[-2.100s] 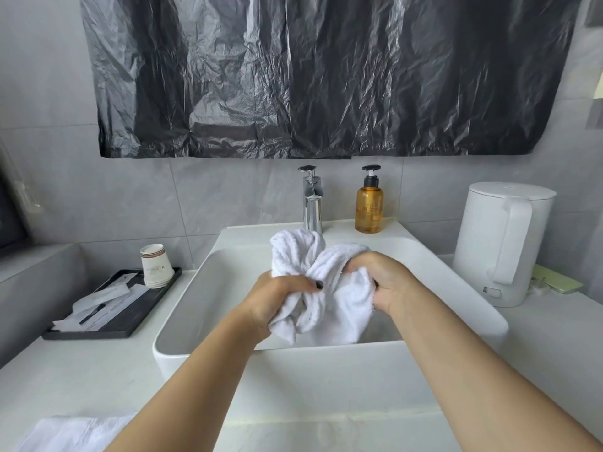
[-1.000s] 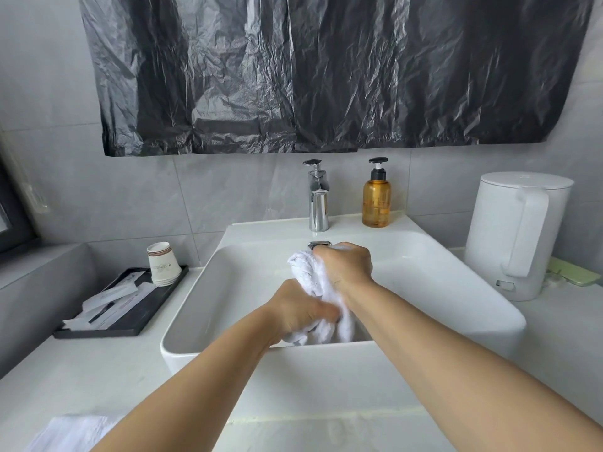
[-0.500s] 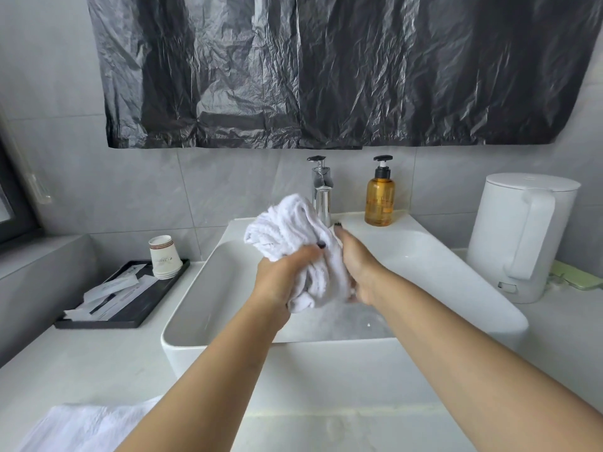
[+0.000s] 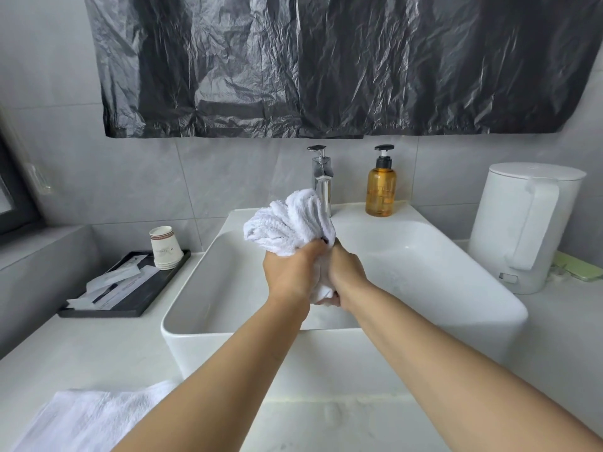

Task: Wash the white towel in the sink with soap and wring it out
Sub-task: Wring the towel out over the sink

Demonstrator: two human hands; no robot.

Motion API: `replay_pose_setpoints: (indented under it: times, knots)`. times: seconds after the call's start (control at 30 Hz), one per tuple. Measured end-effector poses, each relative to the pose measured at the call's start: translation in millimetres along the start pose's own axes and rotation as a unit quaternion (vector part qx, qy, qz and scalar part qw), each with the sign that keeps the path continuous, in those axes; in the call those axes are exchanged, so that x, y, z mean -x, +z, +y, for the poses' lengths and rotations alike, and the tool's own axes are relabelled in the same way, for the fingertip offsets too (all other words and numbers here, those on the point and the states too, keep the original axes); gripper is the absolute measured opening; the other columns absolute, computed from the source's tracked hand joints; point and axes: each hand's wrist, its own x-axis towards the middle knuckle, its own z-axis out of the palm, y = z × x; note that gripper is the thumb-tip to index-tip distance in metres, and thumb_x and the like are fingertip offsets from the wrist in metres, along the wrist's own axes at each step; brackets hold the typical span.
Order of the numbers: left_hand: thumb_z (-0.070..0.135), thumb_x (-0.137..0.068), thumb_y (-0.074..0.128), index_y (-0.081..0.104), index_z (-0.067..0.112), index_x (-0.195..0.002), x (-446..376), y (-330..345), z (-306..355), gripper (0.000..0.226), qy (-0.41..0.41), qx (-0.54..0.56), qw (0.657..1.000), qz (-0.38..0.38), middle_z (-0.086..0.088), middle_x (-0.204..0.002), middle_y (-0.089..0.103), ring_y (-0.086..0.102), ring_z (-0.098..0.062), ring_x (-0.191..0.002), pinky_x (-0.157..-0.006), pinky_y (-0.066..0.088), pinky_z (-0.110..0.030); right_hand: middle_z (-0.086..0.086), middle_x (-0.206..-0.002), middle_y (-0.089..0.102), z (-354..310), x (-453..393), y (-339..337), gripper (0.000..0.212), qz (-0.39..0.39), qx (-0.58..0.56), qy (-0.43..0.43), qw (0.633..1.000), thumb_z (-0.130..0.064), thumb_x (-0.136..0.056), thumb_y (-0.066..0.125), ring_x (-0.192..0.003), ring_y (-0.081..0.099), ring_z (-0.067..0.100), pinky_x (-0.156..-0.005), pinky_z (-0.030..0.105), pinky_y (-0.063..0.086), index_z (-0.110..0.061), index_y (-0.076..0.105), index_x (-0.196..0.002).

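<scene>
left hand point(image 4: 288, 265) + right hand point(image 4: 346, 272) | fingers clench white towel point(image 4: 290, 223) | above sink point(image 4: 456, 282)

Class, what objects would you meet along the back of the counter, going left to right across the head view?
Black tray → paper cups → faucet → soap bottle → white kettle.

The pale grey stone surface point(image 4: 81, 353) carried a white rectangular ceramic basin point(image 4: 326, 350) at its middle. A flat black tray point(image 4: 143, 301) lay to the left of it, a tall white plastic kettle point(image 4: 525, 226) stood to the right, and a folded white cloth point(image 4: 88, 419) rested at the near left edge.
</scene>
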Motion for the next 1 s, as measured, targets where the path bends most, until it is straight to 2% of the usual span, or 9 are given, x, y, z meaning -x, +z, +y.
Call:
replay_pose_setpoints:
  times: [0.3,0.43,0.5,0.57,0.63,0.73,0.77,0.83,1.0]
  knots:
    - [0.020,-0.051,0.071,0.071,0.014,-0.094,0,-5,0,0.043,0.000,-0.023,1.000,0.018,-0.006,-0.083,0.075,0.073,-0.034,-0.084,-0.074,0.058,-0.054,0.013,-0.082,0.070,0,4,-4,0.028,0.020,0.130,-0.076,0.988,-0.030,-0.093,0.041,-0.053,0.066,0.036,-0.037,0.025,0.043,-0.014,0.064,-0.089]
    - [0.025,-0.060,0.074,0.066,0.006,-0.104,2,-6,1,0.048,0.034,-0.028,0.996,-0.075,-0.019,-0.084,0.071,0.068,-0.036,-0.070,-0.054,0.053,-0.044,0.012,-0.077,0.069,1,5,-10,0.034,0.008,0.113,-0.075,0.991,-0.038,-0.093,0.042,-0.051,0.062,0.034,-0.042,0.026,0.040,-0.012,0.062,-0.085]
    - [0.031,-0.070,0.071,0.058,0.005,-0.114,2,-8,4,0.052,0.013,0.014,0.988,-0.154,-0.025,-0.092,0.066,0.061,-0.037,-0.066,-0.055,0.049,-0.045,0.013,-0.069,0.060,-1,9,-16,0.028,-0.010,0.116,-0.093,0.989,-0.039,-0.090,0.047,-0.051,0.055,0.028,-0.047,0.027,0.038,-0.015,0.055,-0.078]
    - [0.033,-0.084,0.055,0.060,0.003,-0.094,4,-11,10,0.033,-0.040,0.064,0.973,-0.219,-0.022,-0.077,0.060,0.056,-0.033,-0.054,-0.059,0.046,-0.041,0.015,-0.061,0.055,-3,12,-23,0.023,-0.028,0.115,-0.086,0.989,-0.032,-0.090,0.043,-0.045,0.049,0.025,-0.044,0.024,0.034,-0.015,0.052,-0.077]
    - [0.027,-0.091,0.045,0.067,0.009,-0.072,2,-15,10,0.034,-0.064,0.092,0.968,-0.225,-0.015,-0.072,0.062,0.061,-0.029,-0.057,-0.065,0.046,-0.037,0.016,-0.054,0.055,-3,11,-27,0.032,-0.040,0.096,-0.051,0.993,-0.031,-0.095,0.037,-0.040,0.047,0.023,-0.041,0.021,0.029,-0.013,0.055,-0.077]
    - [0.020,-0.081,0.064,0.064,0.001,-0.112,0,-14,4,0.036,-0.004,0.110,0.977,-0.181,-0.021,-0.101,0.068,0.068,-0.035,-0.091,-0.083,0.054,-0.047,0.008,-0.067,0.069,-2,9,-25,0.043,-0.081,0.008,0.007,0.997,-0.049,-0.090,0.041,-0.056,0.062,0.024,-0.048,0.020,0.040,-0.017,0.067,-0.079]
    - [0.014,-0.077,0.068,0.058,0.000,-0.121,-3,-14,2,0.047,0.023,0.124,0.978,-0.164,-0.022,-0.108,0.068,0.068,-0.036,-0.098,-0.089,0.055,-0.048,0.003,-0.080,0.075,-1,6,-23,0.044,-0.100,-0.050,0.017,0.994,-0.056,-0.084,0.046,-0.074,0.070,0.024,-0.063,0.023,0.050,-0.021,0.073,-0.087]
    - [0.005,-0.074,0.072,0.057,-0.002,-0.124,-5,-15,2,0.052,0.069,0.150,0.975,-0.148,-0.021,-0.111,0.069,0.069,-0.033,-0.102,-0.093,0.055,-0.047,0.003,-0.103,0.076,-1,8,-24,0.048,-0.117,-0.161,0.033,0.979,-0.058,-0.077,0.054,-0.104,0.069,0.025,-0.091,0.029,0.044,-0.023,0.077,-0.099]
    - [-0.002,-0.081,0.071,0.066,0.000,-0.110,-7,-15,6,0.029,0.070,0.162,0.977,-0.123,-0.017,-0.103,0.072,0.070,-0.029,-0.098,-0.089,0.058,-0.040,0.004,-0.089,0.076,-2,22,-20,0.033,-0.161,-0.326,0.012,0.931,-0.045,-0.088,0.056,-0.077,0.071,0.021,-0.073,0.029,0.052,-0.020,0.075,-0.096]
